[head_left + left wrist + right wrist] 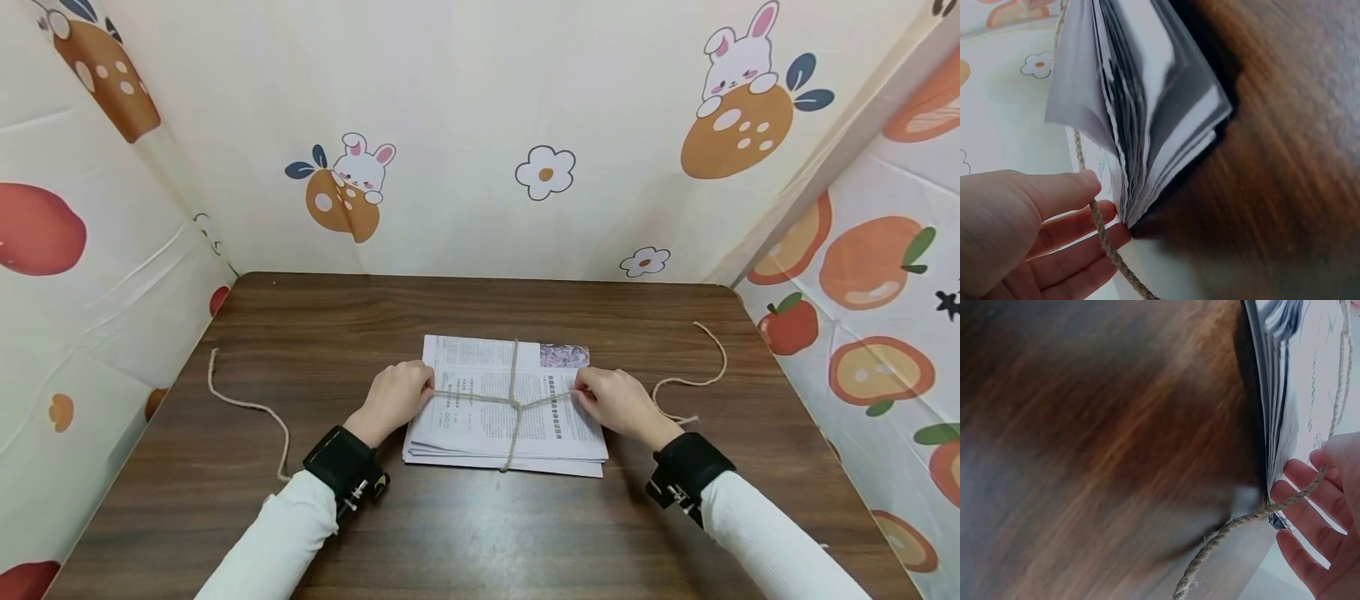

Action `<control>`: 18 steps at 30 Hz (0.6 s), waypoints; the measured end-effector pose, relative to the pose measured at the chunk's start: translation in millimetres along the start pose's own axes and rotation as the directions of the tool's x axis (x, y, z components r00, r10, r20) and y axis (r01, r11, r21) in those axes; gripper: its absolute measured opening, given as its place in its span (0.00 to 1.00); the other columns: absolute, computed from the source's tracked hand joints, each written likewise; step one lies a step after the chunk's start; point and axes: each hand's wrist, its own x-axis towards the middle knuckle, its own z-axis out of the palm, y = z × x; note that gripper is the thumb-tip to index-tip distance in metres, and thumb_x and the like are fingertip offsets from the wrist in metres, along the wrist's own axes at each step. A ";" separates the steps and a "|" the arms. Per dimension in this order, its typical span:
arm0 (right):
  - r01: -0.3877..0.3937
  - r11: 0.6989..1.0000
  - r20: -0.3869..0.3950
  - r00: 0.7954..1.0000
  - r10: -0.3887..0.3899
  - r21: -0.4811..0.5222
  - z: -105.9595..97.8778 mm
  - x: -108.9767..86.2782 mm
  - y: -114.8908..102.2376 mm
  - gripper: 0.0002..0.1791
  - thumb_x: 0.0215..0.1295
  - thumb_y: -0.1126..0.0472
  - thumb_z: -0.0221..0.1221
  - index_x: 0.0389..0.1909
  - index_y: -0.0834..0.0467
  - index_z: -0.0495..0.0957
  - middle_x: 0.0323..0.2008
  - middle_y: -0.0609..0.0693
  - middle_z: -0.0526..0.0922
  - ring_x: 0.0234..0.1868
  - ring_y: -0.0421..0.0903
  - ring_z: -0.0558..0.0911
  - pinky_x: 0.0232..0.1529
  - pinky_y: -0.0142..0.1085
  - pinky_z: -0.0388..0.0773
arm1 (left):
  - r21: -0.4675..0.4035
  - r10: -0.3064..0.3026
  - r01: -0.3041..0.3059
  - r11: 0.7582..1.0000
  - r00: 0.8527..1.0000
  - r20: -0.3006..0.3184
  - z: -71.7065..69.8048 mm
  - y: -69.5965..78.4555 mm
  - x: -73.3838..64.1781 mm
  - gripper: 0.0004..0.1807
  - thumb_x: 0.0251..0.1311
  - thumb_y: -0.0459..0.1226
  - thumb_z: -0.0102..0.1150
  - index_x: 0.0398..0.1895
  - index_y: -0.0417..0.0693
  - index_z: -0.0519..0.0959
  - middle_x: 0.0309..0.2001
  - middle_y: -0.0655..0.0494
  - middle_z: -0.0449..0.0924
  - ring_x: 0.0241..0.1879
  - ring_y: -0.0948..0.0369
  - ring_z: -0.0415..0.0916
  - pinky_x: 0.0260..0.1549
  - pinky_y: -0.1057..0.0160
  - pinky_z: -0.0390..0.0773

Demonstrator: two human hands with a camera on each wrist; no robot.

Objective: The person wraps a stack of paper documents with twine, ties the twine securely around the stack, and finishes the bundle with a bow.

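Note:
A flat stack of folded newspapers [465, 429] lies on the table, its layered edges visible in both wrist views. A thin tan jute rope [516, 403] crosses over the stack both ways, meeting near the middle of its top. At the stack's left edge, my left hand [393, 398] pinches one rope end; the left wrist view shows the rope [1107, 242] between thumb and fingers. My right hand [621, 404] pinches the other end at the right edge, with the rope [1229, 526] trailing out past the fingers. The underside of the stack is hidden.
The loose rope tails curve across the brown wooden table [480, 542], one to the left and one to the right. A pale printed cloth [465, 100] rises behind the table's back edge. Fruit-patterned cloth [877, 325] hangs along the right, with similar cloth [97, 317] on the left.

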 end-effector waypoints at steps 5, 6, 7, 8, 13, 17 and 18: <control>-0.028 1.000 -0.007 1.000 0.027 -0.012 2.3 2.1 -0.1 0.04 0.56 0.62 0.61 0.26 0.53 0.75 0.21 0.41 0.74 0.17 0.34 0.66 0.19 0.29 0.64 | -0.017 -0.016 0.016 1.000 1.000 0.002 0.0 -2.4 2.0 0.08 0.51 0.35 0.64 0.19 0.49 0.77 0.23 0.58 0.74 0.20 0.64 0.69 0.19 0.64 0.70; -0.031 0.999 -0.010 0.999 0.031 -0.012 2.7 2.3 0.0 0.04 0.56 0.62 0.61 0.26 0.53 0.75 0.21 0.41 0.74 0.17 0.35 0.66 0.19 0.29 0.64 | -0.021 -0.019 0.019 1.000 1.000 0.004 -0.2 -2.7 2.5 0.07 0.51 0.35 0.64 0.19 0.49 0.77 0.23 0.58 0.75 0.20 0.64 0.69 0.20 0.64 0.70; -0.034 0.999 -0.012 0.999 0.034 -0.012 2.8 2.4 0.2 0.04 0.56 0.62 0.61 0.26 0.53 0.75 0.21 0.41 0.74 0.17 0.35 0.66 0.19 0.30 0.64 | -0.024 -0.023 0.024 0.999 1.000 0.008 -0.5 -2.9 2.9 0.07 0.52 0.35 0.64 0.19 0.49 0.77 0.23 0.58 0.75 0.20 0.64 0.69 0.20 0.64 0.71; -0.038 0.999 -0.015 0.999 0.038 -0.007 2.9 2.6 0.2 0.04 0.56 0.62 0.61 0.26 0.53 0.75 0.20 0.42 0.74 0.17 0.35 0.66 0.19 0.30 0.64 | -0.030 -0.029 0.029 0.999 1.000 0.010 -0.8 -3.1 3.4 0.07 0.51 0.35 0.64 0.19 0.49 0.77 0.23 0.58 0.75 0.20 0.64 0.69 0.20 0.64 0.70; -0.057 0.998 -0.019 0.998 0.057 0.008 3.7 2.6 1.4 0.04 0.55 0.62 0.62 0.27 0.53 0.75 0.21 0.42 0.74 0.18 0.35 0.66 0.19 0.30 0.64 | -0.056 -0.050 0.051 0.997 0.998 0.030 -0.9 -4.9 5.3 0.08 0.51 0.35 0.64 0.19 0.49 0.76 0.22 0.59 0.73 0.20 0.64 0.67 0.20 0.65 0.69; -0.049 0.999 -0.011 0.999 0.049 0.009 5.0 3.8 1.5 0.03 0.56 0.62 0.61 0.28 0.53 0.76 0.23 0.43 0.75 0.20 0.37 0.69 0.22 0.32 0.66 | -0.056 -0.059 0.061 0.997 0.997 0.042 -0.5 -6.1 6.0 0.08 0.51 0.35 0.64 0.19 0.49 0.76 0.22 0.59 0.72 0.21 0.63 0.67 0.21 0.65 0.69; -0.041 0.999 -0.012 0.999 0.041 0.007 5.2 4.4 1.3 0.04 0.56 0.63 0.62 0.28 0.54 0.76 0.24 0.44 0.75 0.21 0.37 0.69 0.22 0.32 0.67 | -0.054 -0.061 0.064 0.997 0.997 0.047 -0.8 -5.9 6.0 0.08 0.51 0.35 0.64 0.19 0.50 0.76 0.22 0.59 0.72 0.21 0.63 0.67 0.22 0.64 0.69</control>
